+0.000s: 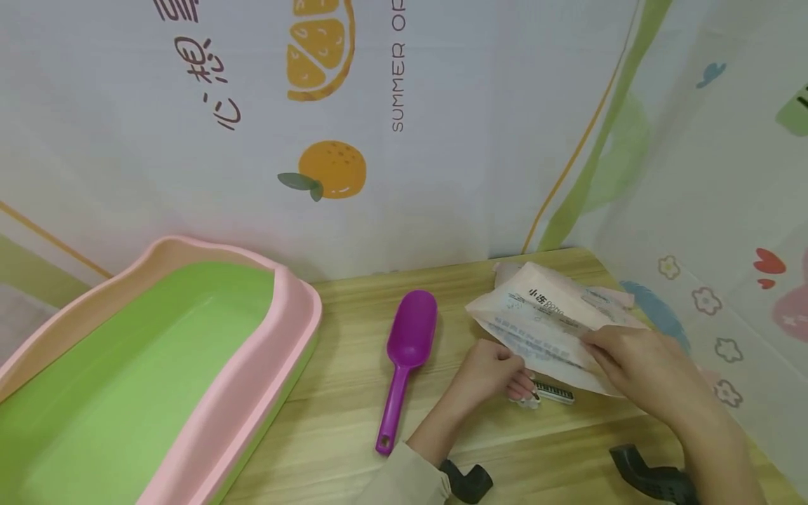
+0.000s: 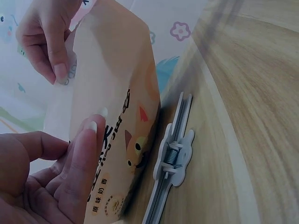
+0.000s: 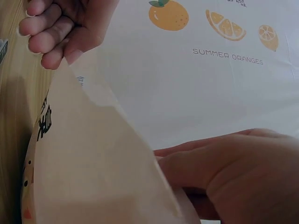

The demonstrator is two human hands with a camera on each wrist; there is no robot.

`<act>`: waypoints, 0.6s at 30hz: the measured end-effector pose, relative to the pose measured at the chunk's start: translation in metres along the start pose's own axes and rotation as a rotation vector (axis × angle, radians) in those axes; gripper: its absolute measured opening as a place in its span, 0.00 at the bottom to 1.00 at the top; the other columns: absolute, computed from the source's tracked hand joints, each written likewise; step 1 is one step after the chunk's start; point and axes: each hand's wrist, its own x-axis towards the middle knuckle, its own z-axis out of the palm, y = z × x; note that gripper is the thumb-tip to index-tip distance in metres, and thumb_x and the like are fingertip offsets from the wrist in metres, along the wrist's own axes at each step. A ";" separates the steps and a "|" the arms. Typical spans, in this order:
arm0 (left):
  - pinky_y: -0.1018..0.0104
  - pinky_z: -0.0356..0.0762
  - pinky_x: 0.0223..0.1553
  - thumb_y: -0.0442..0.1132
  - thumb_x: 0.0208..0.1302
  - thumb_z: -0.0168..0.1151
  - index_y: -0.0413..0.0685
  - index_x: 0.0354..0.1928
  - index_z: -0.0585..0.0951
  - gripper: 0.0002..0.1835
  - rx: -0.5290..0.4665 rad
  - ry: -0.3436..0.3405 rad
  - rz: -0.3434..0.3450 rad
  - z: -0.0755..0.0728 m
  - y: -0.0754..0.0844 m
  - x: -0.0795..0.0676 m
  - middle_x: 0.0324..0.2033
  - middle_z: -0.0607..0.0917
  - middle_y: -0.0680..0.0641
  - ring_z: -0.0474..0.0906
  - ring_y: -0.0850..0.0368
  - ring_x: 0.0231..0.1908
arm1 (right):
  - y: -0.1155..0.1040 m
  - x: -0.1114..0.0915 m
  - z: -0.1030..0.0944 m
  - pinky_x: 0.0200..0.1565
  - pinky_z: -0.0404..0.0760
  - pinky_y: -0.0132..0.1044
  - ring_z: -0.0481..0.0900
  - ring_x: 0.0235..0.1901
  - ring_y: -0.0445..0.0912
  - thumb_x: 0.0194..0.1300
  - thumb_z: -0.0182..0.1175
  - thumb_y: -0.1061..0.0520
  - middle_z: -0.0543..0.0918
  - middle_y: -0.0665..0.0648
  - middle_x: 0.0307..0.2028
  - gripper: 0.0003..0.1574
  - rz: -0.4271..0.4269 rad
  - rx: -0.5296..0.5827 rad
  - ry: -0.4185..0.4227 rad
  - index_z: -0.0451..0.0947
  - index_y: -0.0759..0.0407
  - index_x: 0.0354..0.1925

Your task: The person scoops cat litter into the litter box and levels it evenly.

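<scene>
A cream plastic bag with dark lettering stands near the back right of the table; the left wrist view shows a printed cat on its front. My left hand pinches one corner of the bag's top edge between thumb and forefinger, other fingers loosely curled, as the right wrist view shows. At the opposite end of that edge, my right hand grips the film with thumb and fingers. The top edge is stretched between both hands. A grey-white spring clip lies on the wood beside the bag, partly behind my left hand in the head view.
A purple scoop lies left of my left hand. Further left stands a large green litter tray with a pink rim. Printed cloth hangs behind and to the right of the wooden table. Black wrist mounts show below the hands.
</scene>
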 end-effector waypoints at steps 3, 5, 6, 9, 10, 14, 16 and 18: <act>0.64 0.87 0.27 0.31 0.67 0.53 0.27 0.32 0.85 0.14 0.002 0.007 0.006 -0.001 0.000 -0.001 0.25 0.89 0.36 0.88 0.51 0.24 | -0.001 -0.001 0.000 0.33 0.82 0.57 0.87 0.33 0.57 0.56 0.72 0.61 0.91 0.54 0.33 0.08 -0.009 -0.006 0.036 0.88 0.55 0.38; 0.64 0.87 0.27 0.31 0.68 0.53 0.27 0.32 0.85 0.14 0.000 0.010 0.008 -0.001 0.000 -0.001 0.25 0.89 0.36 0.88 0.51 0.24 | -0.002 -0.001 -0.001 0.35 0.82 0.58 0.88 0.35 0.59 0.56 0.72 0.61 0.91 0.55 0.35 0.10 -0.012 -0.011 0.059 0.89 0.56 0.39; 0.64 0.87 0.27 0.31 0.67 0.53 0.27 0.32 0.85 0.14 -0.003 0.013 0.010 -0.002 0.000 -0.001 0.25 0.89 0.36 0.88 0.51 0.24 | -0.003 -0.001 -0.001 0.36 0.83 0.58 0.88 0.36 0.58 0.55 0.72 0.62 0.91 0.56 0.35 0.10 -0.016 -0.017 0.077 0.89 0.56 0.39; 0.63 0.87 0.28 0.31 0.67 0.54 0.27 0.32 0.85 0.14 -0.007 0.028 0.016 -0.003 0.002 -0.002 0.25 0.89 0.36 0.88 0.51 0.23 | -0.004 0.000 0.000 0.37 0.83 0.57 0.89 0.36 0.58 0.52 0.73 0.63 0.91 0.57 0.33 0.12 -0.040 -0.043 0.140 0.89 0.57 0.38; 0.63 0.87 0.28 0.31 0.67 0.54 0.27 0.31 0.85 0.14 -0.006 0.034 0.019 -0.003 0.002 -0.002 0.25 0.89 0.36 0.88 0.51 0.23 | -0.005 0.001 0.001 0.37 0.83 0.56 0.89 0.35 0.57 0.51 0.74 0.63 0.91 0.56 0.33 0.12 -0.049 -0.055 0.158 0.89 0.57 0.38; 0.64 0.87 0.27 0.31 0.67 0.54 0.27 0.31 0.85 0.14 0.004 0.048 0.028 -0.004 0.003 -0.002 0.25 0.89 0.36 0.88 0.51 0.23 | -0.007 0.002 0.003 0.34 0.82 0.55 0.88 0.32 0.56 0.48 0.75 0.65 0.90 0.56 0.29 0.14 -0.069 -0.076 0.206 0.89 0.59 0.37; 0.64 0.87 0.26 0.31 0.67 0.54 0.27 0.32 0.86 0.14 0.009 0.051 0.031 -0.005 0.003 -0.002 0.24 0.89 0.37 0.88 0.52 0.22 | -0.007 0.003 0.002 0.34 0.82 0.55 0.87 0.31 0.56 0.47 0.75 0.65 0.90 0.56 0.29 0.14 -0.072 -0.077 0.216 0.89 0.60 0.37; 0.65 0.86 0.26 0.31 0.67 0.54 0.26 0.32 0.86 0.14 0.012 0.058 0.030 -0.005 0.003 -0.002 0.24 0.89 0.37 0.88 0.52 0.22 | -0.008 0.005 0.000 0.35 0.83 0.55 0.88 0.31 0.57 0.48 0.75 0.66 0.90 0.57 0.29 0.14 -0.081 -0.071 0.226 0.89 0.61 0.37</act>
